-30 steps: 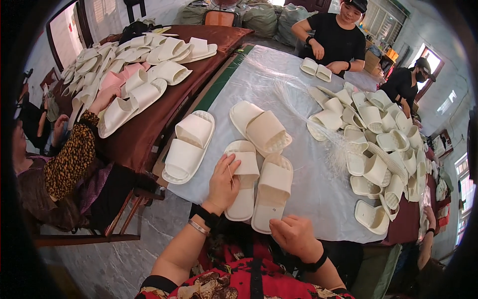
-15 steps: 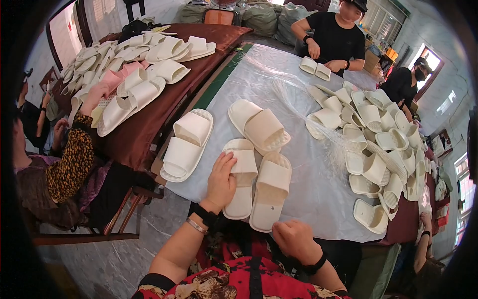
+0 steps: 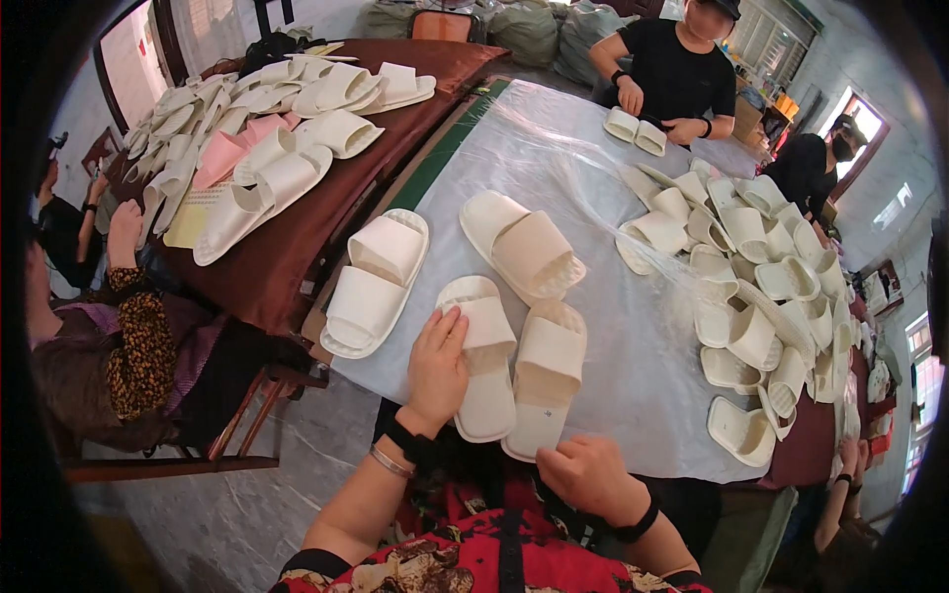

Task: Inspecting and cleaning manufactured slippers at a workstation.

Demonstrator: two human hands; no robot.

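Resting the left hand (image 3: 438,371) against the left side of the strap on a near cream slipper (image 3: 485,395), with fingers extended and close together; curling the right hand (image 3: 596,481) just beside the heel of a second cream slipper (image 3: 540,408), with fingers drawn in narrow; impossible to tell whether pinching anything there. Side by side on the sheet-covered table (image 3: 628,395), near its front edge, with heels toward the body; near stacked slippers (image 3: 366,301) to the left, below overlapping slippers (image 3: 531,247), and well apart from a heap of slippers (image 3: 756,247) to the right.
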